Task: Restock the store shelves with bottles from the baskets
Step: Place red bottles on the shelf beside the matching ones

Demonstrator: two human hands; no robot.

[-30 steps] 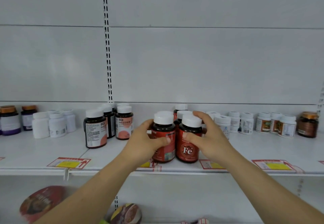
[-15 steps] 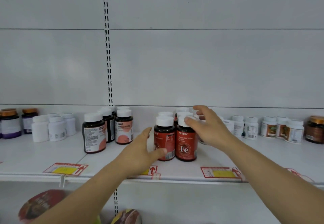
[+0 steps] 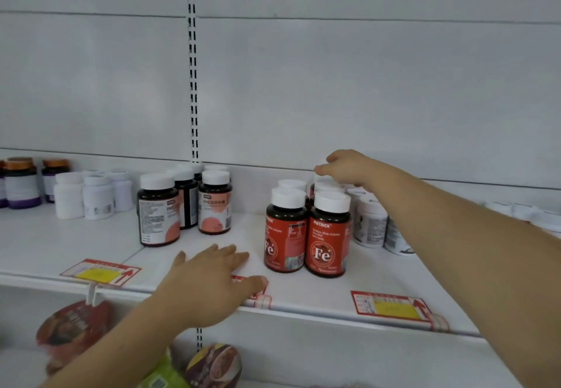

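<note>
A white shelf (image 3: 303,290) holds four clusters of upright bottles. The red bottles (image 3: 326,236) stand in a tidy group near the front edge, seemingly just placed. The left hand (image 3: 209,284) hovers flat with fingers straight, holding nothing. The right hand (image 3: 349,169) reaches over the rear caps with loose fingers, gripping nothing. No baskets are visible, so remaining stock cannot be judged.

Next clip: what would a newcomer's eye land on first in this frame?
First, the two red Fe bottles with white caps, standing side by side at the front of the white shelf, right of centre. Then the two bare arms: the left hand lies open over the shelf edge beside them, while the right hand reaches over the caps of the bottles behind.
</note>
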